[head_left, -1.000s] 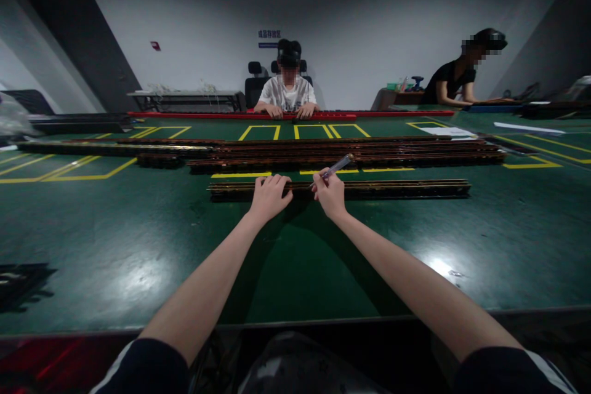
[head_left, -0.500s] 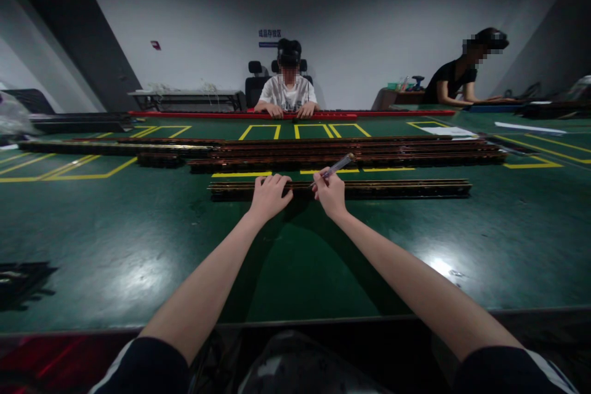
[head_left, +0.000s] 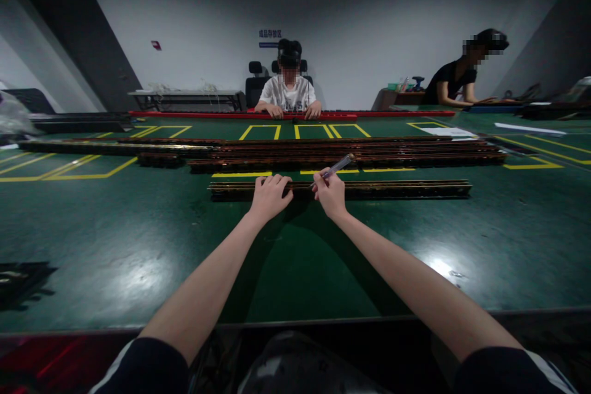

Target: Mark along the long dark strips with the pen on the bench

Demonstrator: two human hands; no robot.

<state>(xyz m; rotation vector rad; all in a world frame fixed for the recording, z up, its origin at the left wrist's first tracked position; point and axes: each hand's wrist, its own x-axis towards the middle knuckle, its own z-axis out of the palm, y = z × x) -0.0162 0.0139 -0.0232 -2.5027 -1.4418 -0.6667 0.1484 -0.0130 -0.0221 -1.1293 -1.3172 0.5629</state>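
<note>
A long dark strip with thin gold-coloured lines [head_left: 406,189] lies crosswise on the green table in front of me. My left hand [head_left: 271,196] grips it left of centre, with the fingers bent over its far edge and the thumb on the near side. Just to the right, my right hand [head_left: 329,194] is closed around a slim, clear-bodied pen [head_left: 340,164]. The pen slants, its back end up to the right and its lower end down at the strip. What the tip touches is too small to make out.
Beyond the strip lies a stack of similar dark strips [head_left: 351,152], with more to the left [head_left: 120,148]. A dark toothed part [head_left: 23,280] sits at the near left. White paper [head_left: 447,132] lies at the back right. Across the table, a co-worker handles a red bar [head_left: 392,114]; another person sits far right.
My two hands, the pen and the strip look the same as before. Across the table, one hand of the co-worker has shifted slightly to the right.
</note>
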